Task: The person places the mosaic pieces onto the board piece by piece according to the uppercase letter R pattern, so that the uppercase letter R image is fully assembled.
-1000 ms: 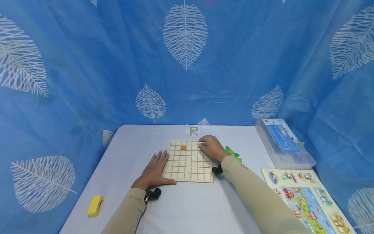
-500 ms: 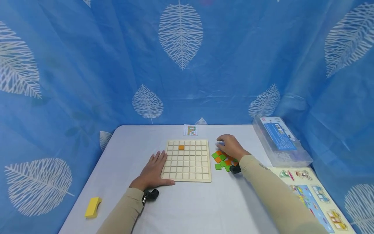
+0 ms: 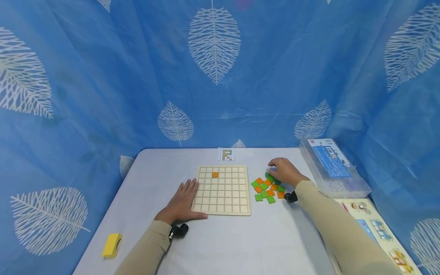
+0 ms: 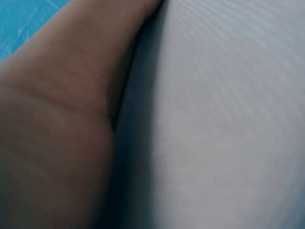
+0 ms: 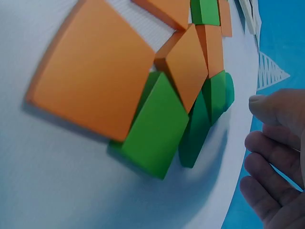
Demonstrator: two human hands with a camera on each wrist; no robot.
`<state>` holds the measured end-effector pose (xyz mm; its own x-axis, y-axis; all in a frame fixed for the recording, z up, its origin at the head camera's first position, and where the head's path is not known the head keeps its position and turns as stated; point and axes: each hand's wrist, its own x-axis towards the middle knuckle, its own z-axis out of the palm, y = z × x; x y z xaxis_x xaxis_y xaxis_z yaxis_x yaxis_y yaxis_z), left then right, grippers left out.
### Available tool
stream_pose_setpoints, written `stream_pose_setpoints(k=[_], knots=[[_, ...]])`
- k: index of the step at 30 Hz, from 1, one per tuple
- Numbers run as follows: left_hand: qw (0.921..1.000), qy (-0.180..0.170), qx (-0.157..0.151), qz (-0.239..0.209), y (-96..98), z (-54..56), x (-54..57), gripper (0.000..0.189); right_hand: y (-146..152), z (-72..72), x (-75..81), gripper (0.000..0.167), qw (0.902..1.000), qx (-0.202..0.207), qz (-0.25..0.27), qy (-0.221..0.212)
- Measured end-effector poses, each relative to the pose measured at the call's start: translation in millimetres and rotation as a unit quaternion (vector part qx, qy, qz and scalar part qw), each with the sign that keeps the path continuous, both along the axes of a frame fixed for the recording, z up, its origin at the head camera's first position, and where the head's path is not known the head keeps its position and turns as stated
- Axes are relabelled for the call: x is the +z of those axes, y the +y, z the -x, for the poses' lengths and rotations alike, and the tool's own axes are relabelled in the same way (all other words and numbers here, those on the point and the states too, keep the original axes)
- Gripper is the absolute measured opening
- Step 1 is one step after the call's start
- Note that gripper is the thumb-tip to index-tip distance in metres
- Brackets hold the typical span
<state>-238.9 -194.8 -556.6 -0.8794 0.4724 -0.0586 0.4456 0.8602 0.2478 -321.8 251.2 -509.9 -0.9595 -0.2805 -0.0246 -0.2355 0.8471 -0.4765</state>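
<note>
My left hand [image 3: 181, 202] rests with straight fingers along the left edge of a pale wooden grid board [image 3: 225, 195], its thumb by the near edge. One orange square tile [image 3: 215, 174] sits in a cell near the board's top. To the right lies a loose pile of orange tiles [image 5: 95, 71] and green tiles [image 5: 155, 129], with dark green pieces [image 5: 195, 133] with curved edges at its far side. Above that far side hovers my right hand [image 3: 285, 171]. In the right wrist view its fingers [image 5: 271, 148] are loosely bent, with nothing between thumb and fingertips.
A small printed pattern card [image 3: 226, 154] lies behind the board. At the right stand a clear plastic box [image 3: 330, 173] and a picture puzzle board [image 3: 376, 229], partly under my right sleeve. A yellow arched block [image 3: 111, 245] lies at the left.
My right hand has moved from the board's upper right corner rightward to the tile pile, uncovering the tiles. The left hand and the orange tile on the board stay in place.
</note>
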Motion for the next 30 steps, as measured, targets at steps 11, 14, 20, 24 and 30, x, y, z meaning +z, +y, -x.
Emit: stream_pose_setpoints(k=[11, 14, 20, 24, 30], knots=[[1.0000, 0.003, 0.000, 0.001, 0.4, -0.8, 1.4, 0.140, 7.3, -1.0, -4.0, 0.030, 0.9991, 0.007, -0.017, -0.039], [1.0000, 0.002, 0.002, -0.003, 0.5, -1.6, 0.6, 0.140, 9.5, -1.3, -6.3, 0.031, 0.9988, 0.007, -0.018, -0.044], [0.9999, 0.004, 0.006, -0.009, 1.0, -3.3, -1.1, 0.140, 11.2, -2.0, -9.6, 0.033, 0.9989, 0.005, -0.011, -0.045], [0.9998, 0.009, 0.007, -0.014, 0.9, -3.0, -2.0, 0.140, 10.1, -2.2, -9.5, 0.034, 0.9989, 0.013, -0.002, -0.045], [0.9997, 0.007, 0.009, -0.020, 0.3, -3.1, -0.4, 0.141, 7.9, -1.5, -8.2, 0.036, 0.9985, 0.021, -0.001, -0.050]])
